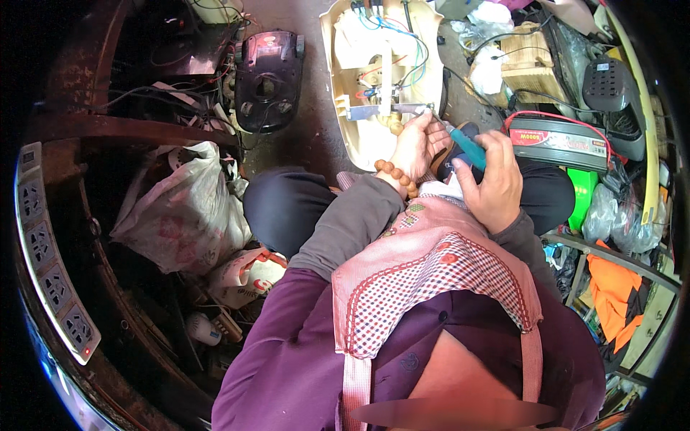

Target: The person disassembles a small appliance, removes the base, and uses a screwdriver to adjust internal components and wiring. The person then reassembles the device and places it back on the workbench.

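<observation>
A cream plastic housing (345, 140) lies open on the floor before me, with blue, red and green wires (411, 68) inside. Across its lower part runs a flat metal strip (374, 111). My left hand (418, 147), wearing a wooden bead bracelet (397, 177), curls its fingers at the strip's right end and seems to pinch it; the fingers partly hide the contact. My right hand (497, 179) closes on the teal handle of what looks like a screwdriver (468, 149). Its thin shaft slants up toward the strip's end, beside my left fingertips.
A dark plastic shell (267, 82) lies left of the housing. To the right stand a boxy inverter (557, 140) with a red cable, a wooden block (528, 65) and a dark grey casing (613, 93). A white plastic bag (180, 208) and a power strip (54, 258) are at left.
</observation>
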Demonstrator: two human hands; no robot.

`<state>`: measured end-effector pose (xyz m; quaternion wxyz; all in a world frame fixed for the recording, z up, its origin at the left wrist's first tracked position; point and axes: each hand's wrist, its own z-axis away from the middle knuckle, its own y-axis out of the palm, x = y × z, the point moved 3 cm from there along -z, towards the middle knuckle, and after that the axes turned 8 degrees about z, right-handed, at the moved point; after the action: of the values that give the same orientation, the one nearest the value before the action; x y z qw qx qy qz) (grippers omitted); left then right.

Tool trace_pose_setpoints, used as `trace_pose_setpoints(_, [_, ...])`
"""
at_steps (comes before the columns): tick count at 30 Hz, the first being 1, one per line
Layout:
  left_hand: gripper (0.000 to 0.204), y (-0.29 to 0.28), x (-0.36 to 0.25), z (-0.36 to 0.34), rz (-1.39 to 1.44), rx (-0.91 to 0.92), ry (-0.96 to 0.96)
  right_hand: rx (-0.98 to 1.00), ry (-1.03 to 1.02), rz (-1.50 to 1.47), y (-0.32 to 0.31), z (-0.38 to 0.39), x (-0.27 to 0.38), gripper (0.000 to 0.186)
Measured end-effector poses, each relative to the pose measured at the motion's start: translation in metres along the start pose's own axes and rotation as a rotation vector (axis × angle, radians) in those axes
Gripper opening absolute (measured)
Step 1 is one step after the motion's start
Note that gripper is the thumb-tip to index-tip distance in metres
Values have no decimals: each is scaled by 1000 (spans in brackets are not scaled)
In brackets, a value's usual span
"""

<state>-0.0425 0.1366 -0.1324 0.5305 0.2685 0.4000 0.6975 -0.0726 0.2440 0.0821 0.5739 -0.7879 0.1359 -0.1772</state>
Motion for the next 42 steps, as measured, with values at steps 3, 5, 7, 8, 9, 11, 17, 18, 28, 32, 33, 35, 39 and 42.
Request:
trace_pose_setpoints(3, [34, 3, -1, 4, -17, -20, -31, 216, 253, -88, 3, 6, -8, 42])
trace_pose_setpoints(5, [37, 1, -2, 6, -36, -7, -47, -21, -33, -14, 1, 0, -6, 40])
trace_pose_setpoints(7, [37, 0, -2, 3, -26, 17, -38, -189, -179, 73, -3, -3, 1, 38])
trace_pose_setpoints(8, [34, 10, -6, 11, -40, -23, -35, -14, -9, -2, 0, -1, -2, 40])
trace_pose_setpoints(9, [34, 0, -4, 3, -32, 15, -49, 160, 163, -79, 2, 4, -6, 42])
trace_pose_setpoints(11, [34, -3, -3, 0, -18, 44, -73, 192, 140, -135, 7, 8, -9, 45])
trace_pose_setpoints(17, [31, 5, -5, 5, 0, 58, -58, 105, 92, -58, 3, 7, -7, 40])
trace_pose_setpoints(18, [31, 8, -5, 7, -2, 52, -55, 221, 202, -112, 9, 12, -13, 43])
trace_pose_setpoints(28, [33, 3, -6, 1, -29, 103, -31, 15, -82, 23, 6, 8, -8, 44])
trace_pose_setpoints(32, [32, 8, -6, 7, -39, 50, -30, 51, 64, -34, 5, 11, -7, 40])
trace_pose_setpoints(33, [31, 10, -6, 9, -38, 39, -24, 95, 45, -28, 7, 12, -13, 43])
trace_pose_setpoints(35, [32, 12, -7, 10, -46, 30, -25, 65, -71, 40, 2, 11, -9, 48])
trace_pose_setpoints(39, [32, 12, -7, 8, -40, 46, -24, 5, 113, -53, 3, 10, -6, 41])
trace_pose_setpoints(42, [31, 11, -7, 8, -55, 35, -18, 114, -55, 21, 7, 12, -13, 53])
